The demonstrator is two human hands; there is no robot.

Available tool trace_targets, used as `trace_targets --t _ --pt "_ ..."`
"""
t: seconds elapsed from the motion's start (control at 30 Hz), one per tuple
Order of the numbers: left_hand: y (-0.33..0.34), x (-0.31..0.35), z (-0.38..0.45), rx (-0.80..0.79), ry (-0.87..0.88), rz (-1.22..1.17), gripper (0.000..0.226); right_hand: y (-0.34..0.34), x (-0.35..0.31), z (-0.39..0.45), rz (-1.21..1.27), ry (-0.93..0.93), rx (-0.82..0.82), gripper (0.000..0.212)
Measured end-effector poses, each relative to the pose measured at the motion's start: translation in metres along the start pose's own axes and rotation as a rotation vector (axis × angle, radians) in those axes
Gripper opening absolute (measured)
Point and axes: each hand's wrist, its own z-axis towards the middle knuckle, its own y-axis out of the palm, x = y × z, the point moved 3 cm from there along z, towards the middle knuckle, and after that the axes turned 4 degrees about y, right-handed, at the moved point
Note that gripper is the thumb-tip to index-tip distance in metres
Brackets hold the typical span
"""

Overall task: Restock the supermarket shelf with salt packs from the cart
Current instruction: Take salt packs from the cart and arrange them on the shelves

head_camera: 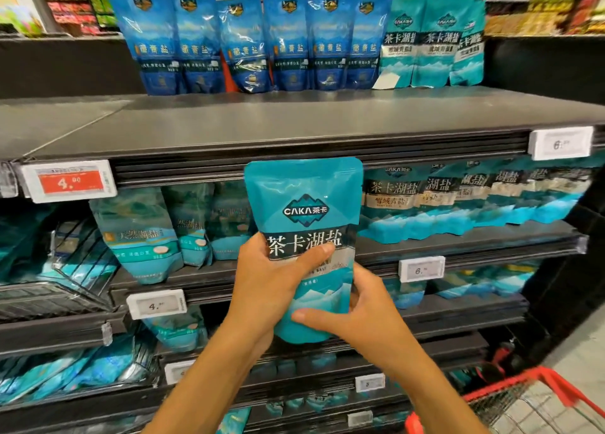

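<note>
You hold one teal salt pack [302, 234] upright before the shelf edge, left hand [270, 281] gripping its middle and right hand [355, 307] gripping its base, so next lift it to the matching teal row [432, 40] at the top shelf's [294, 122] far right.

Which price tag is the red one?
The red price tag is the one at the far left on the top shelf's front edge, reading 4.90. The other price tags, like the white tag at the right, have pale faces.
</note>
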Motion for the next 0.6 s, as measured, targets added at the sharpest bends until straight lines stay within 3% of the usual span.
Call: trace_targets --t 0.13,0.3,0.5,0.6 --pt "0.016 0.031 0.014 -0.068 0.113 -0.032 0.041 -0.008 -0.028 -0.006 0.024 -0.048 0.088 0.042" --pt "0.042 0.078 0.038 -0.206 0.289 -0.066 0.035 -0.033 -0.083 0.001 0.093 -0.137 0.134 0.039" --pt "0.063 0.107 0.074 -0.085 0.431 -0.004 0.005 -0.113 -0.159 0.061 0.155 -0.19 0.226 0.048" --pt "0.073 0.112 0.092 -0.073 0.46 0.023 0.007 -0.164 -0.19 0.106 0.109 -0.191 0.269 0.051"
